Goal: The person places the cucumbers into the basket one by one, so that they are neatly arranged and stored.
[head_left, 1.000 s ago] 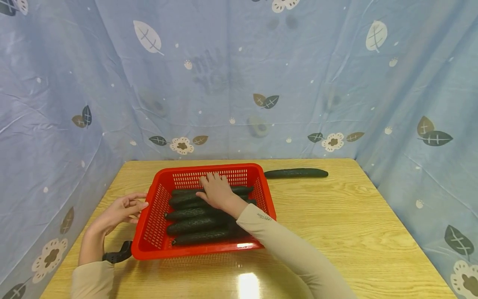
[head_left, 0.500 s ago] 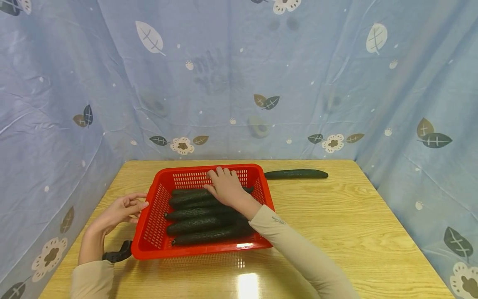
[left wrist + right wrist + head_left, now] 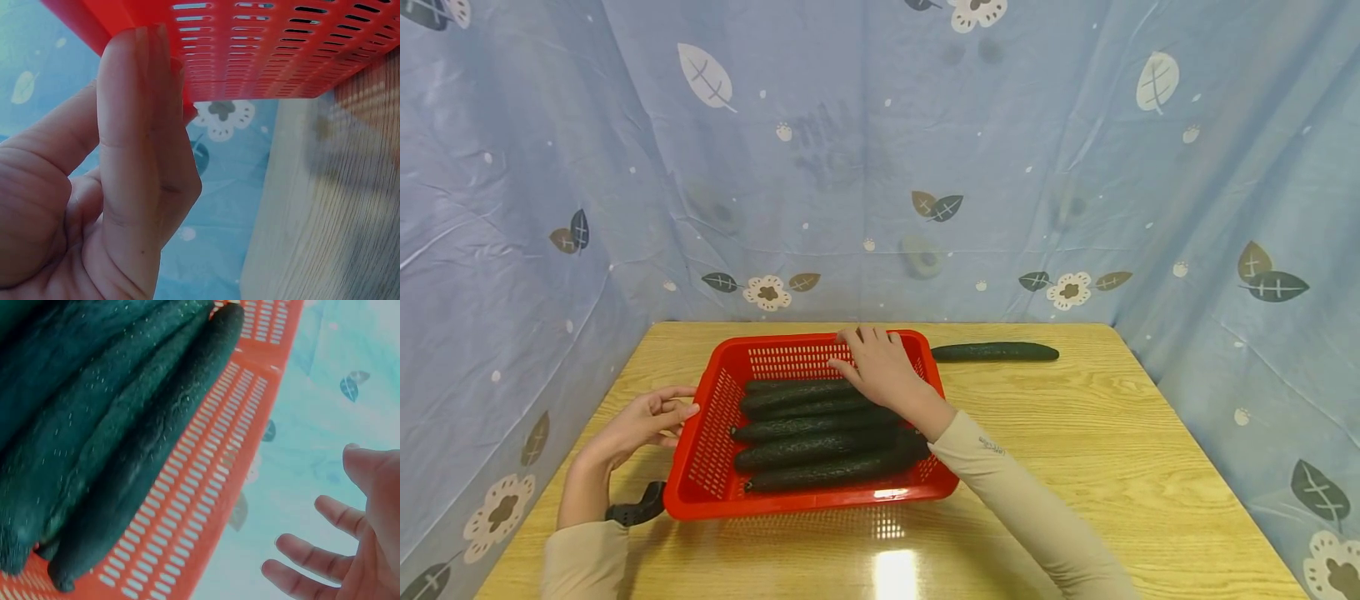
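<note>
A red plastic basket (image 3: 808,502) stands on the wooden table with several dark green cucumbers (image 3: 808,450) lying side by side in it. My left hand (image 3: 643,425) grips the basket's left rim, its fingertips against the red plastic in the left wrist view. Over the far right part of the basket hovers my right hand (image 3: 883,367), fingers spread and holding nothing. In the right wrist view that hand (image 3: 350,544) is apart from the cucumbers (image 3: 150,444) and beyond the basket's slotted wall (image 3: 206,462).
One more cucumber (image 3: 996,352) lies on the table (image 3: 1075,467) to the right of the basket, near the back edge. A patterned blue curtain (image 3: 865,167) hangs behind the table and along both sides. A black strap-like piece (image 3: 638,505) sits by the left wrist.
My right hand has moved right and slightly up over the basket, uncovering more of the cucumbers. The left hand stays at the rim. The basket and the cucumber outside hold their places.
</note>
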Action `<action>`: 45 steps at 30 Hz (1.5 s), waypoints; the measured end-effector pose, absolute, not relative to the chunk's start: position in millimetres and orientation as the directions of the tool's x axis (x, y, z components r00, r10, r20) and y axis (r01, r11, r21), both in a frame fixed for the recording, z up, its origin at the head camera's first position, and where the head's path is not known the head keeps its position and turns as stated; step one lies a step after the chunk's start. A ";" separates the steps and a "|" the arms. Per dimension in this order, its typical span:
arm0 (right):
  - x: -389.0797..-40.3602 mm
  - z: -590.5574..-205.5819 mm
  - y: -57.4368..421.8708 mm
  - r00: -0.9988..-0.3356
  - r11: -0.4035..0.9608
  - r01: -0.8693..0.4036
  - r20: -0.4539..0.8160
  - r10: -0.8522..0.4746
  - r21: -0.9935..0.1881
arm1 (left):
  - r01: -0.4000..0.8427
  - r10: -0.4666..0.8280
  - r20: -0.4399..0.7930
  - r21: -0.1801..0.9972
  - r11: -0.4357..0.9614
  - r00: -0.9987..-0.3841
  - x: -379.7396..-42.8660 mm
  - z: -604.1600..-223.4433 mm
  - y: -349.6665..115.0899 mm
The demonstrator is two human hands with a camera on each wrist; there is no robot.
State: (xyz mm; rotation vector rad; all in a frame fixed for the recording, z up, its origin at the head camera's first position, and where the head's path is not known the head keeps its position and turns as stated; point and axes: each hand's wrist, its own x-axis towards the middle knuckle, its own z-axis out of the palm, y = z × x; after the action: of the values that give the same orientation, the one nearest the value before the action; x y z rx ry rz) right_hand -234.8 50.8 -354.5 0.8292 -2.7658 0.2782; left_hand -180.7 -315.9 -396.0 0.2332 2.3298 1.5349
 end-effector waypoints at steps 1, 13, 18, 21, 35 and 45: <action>-234.6 -353.1 53.8 -0.810 0.820 -0.560 0.283 -0.514 -0.115 | -0.050 0.317 -0.191 0.913 0.405 -0.929 -180.6 -395.9 -316.0; -239.5 -341.1 87.9 -0.832 0.843 -0.523 0.294 -0.471 -0.129 | -0.051 0.308 -0.193 0.908 0.415 -0.932 -180.7 -396.8 -317.5; -241.9 -338.2 101.5 -0.836 0.843 -0.515 0.307 -0.455 -0.153 | -0.050 0.309 -0.192 0.909 0.414 -0.931 -180.8 -398.4 -317.5; -244.1 -338.0 110.6 -0.841 0.851 -0.504 0.309 -0.444 -0.149 | -0.055 0.312 -0.196 0.911 0.408 -0.929 -181.0 -398.9 -317.3; -259.8 -350.9 151.1 -0.878 0.882 -0.436 0.300 -0.373 -0.179 | -0.054 0.320 -0.198 0.911 0.408 -0.926 -181.4 -396.5 -316.7; -275.7 -377.6 178.9 -0.900 0.892 -0.392 0.295 -0.322 -0.224 | -0.050 0.315 -0.197 0.907 0.419 -0.928 -180.7 -396.2 -316.6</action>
State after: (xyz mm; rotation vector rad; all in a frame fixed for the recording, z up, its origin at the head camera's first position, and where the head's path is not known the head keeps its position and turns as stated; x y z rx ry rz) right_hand -275.7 178.9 -377.6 0.5390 -2.8087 0.4084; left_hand -180.7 -316.6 -396.2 0.2280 2.3414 1.5138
